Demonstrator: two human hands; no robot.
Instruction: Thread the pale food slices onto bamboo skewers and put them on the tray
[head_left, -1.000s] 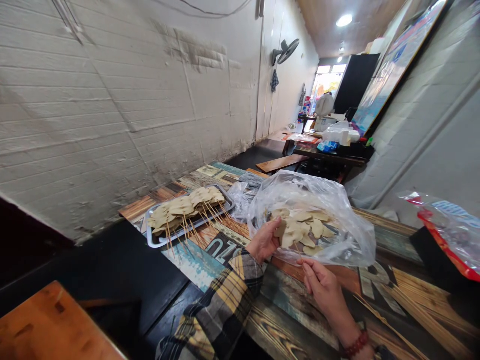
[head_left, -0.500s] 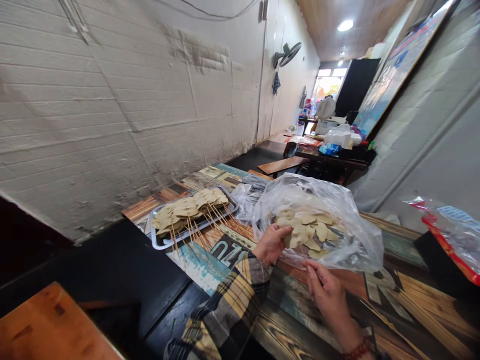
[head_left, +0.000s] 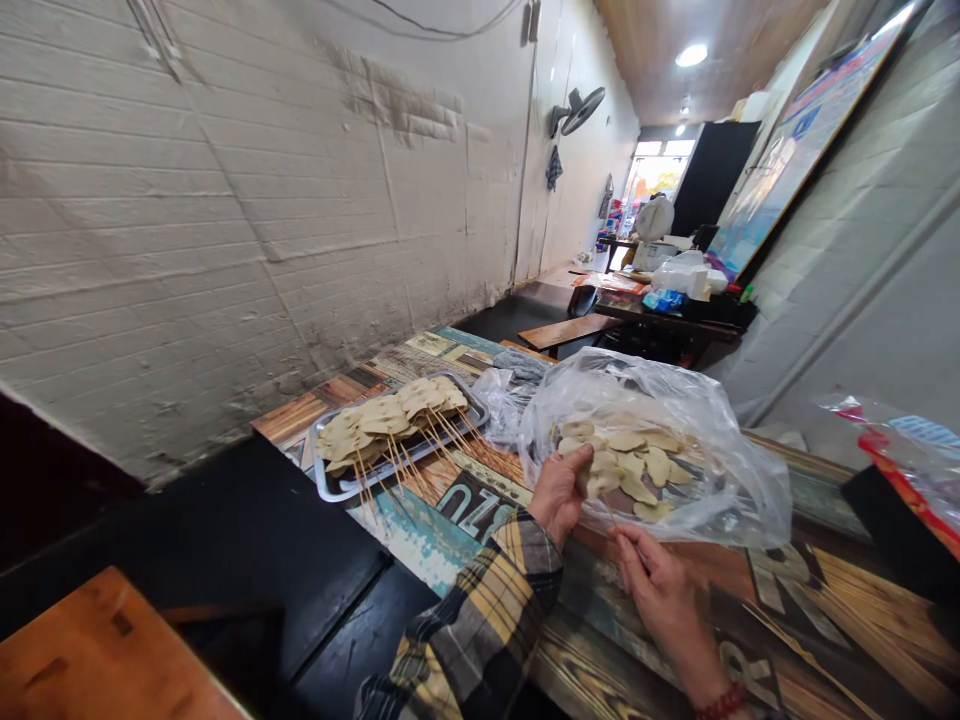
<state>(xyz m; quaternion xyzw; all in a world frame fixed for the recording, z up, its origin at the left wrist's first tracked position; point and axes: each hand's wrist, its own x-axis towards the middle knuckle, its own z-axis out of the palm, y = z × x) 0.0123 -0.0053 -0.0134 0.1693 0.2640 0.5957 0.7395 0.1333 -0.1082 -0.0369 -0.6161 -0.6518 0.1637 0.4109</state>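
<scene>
My left hand (head_left: 559,490), in a plaid sleeve, pinches a pale flat slice (head_left: 592,478) at the mouth of a clear plastic bag (head_left: 705,420) that holds several such slices. My right hand (head_left: 656,580) is closed on a thin bamboo skewer (head_left: 609,515) whose tip points into that slice. To the left, a metal tray (head_left: 334,485) carries several skewered slices with their sticks pointing toward me.
The bag and tray rest on a patterned wooden table (head_left: 465,500). A pile of loose skewers (head_left: 862,620) lies at the right. A red-edged plastic bag (head_left: 900,450) sits at the far right. A white brick wall runs along the left; more tables stand behind.
The view has shifted slightly, so everything sits a little further right. My left hand has closed higher on the slice and my right hand has brought the skewer nearer to it.
</scene>
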